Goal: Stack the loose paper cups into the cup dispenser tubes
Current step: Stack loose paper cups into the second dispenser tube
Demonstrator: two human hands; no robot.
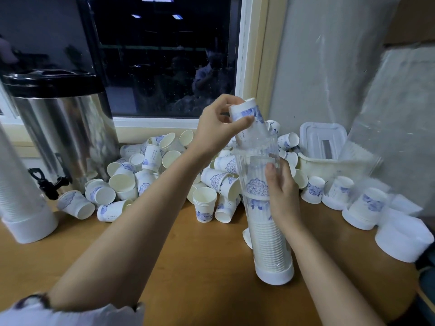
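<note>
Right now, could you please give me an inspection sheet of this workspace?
Surface: wooden table, with cups piled along its back.
Job's things: clear tube stands on its white base, partly filled with stacked cups; one cup is at its mouth; loose cups are heaped behind.
Clutter: steel urn at left; white basket at right; second tube at far left.
Grippers: left hand pinches the cup; right hand holds the tube.
Cables: nothing seen.
Surroundings: dark window behind; pale wall at right.
</note>
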